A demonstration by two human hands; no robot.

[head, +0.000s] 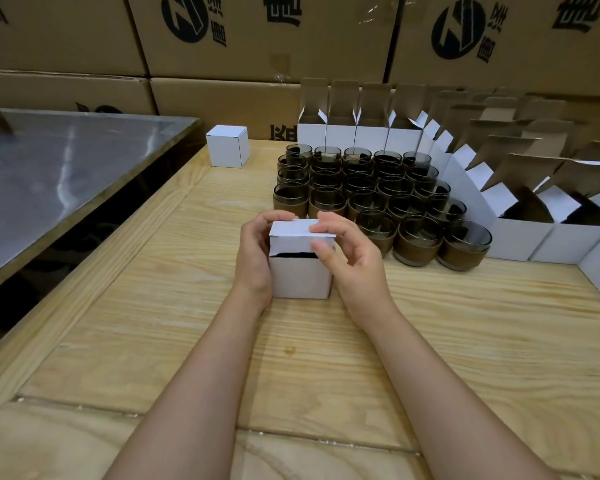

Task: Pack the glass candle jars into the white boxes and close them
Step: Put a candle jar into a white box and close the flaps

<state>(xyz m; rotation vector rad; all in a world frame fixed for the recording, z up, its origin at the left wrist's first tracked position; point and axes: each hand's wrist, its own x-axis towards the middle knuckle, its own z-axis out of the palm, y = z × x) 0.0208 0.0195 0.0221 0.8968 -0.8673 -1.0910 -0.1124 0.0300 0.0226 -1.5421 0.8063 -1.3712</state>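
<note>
Your left hand (253, 258) curls its fingers (273, 216) round the small white cardboard box (300, 277) on the pale wooden surface (153, 306); your right hand (352, 261) pinches its half-lowered lid flap (300, 240). Just behind cluster dark glass candle jars (378, 192).

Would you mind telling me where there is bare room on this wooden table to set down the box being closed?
The table is bare left of the held box, from the closed box down to its near edge, and near-right, in front of the jars. The far right is crowded: jars packed tight, open boxes lining back and right.
</note>
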